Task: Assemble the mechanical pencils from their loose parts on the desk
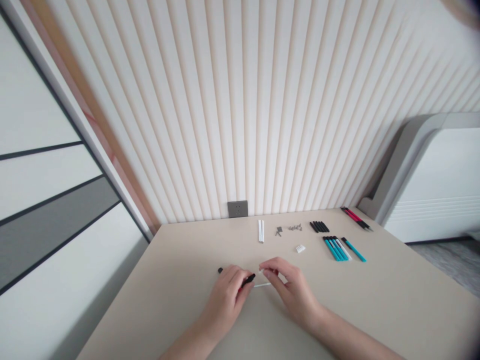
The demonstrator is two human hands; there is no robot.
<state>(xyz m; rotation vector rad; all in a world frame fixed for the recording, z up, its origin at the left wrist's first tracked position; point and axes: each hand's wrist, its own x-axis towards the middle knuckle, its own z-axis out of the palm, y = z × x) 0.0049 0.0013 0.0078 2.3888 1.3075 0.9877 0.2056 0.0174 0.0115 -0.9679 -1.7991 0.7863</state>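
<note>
Left hand (230, 290) grips black-ended pen (249, 280), right hand (285, 280) pinches white bit (261, 270), rod (262, 285) between

Head camera: worn on your head, looking from above your side of the table (180, 260).
Ribbed wall (225, 100): faced ahead, with your view angled down onto the table.
Left hand (229, 290) and right hand (288, 284): low in your view, nearer the lens than the wall.
Outer edges: white-and-grey panelling (41, 190) on your left, a grey-rimmed white panel (442, 185) on your right, so you see wide.
</note>
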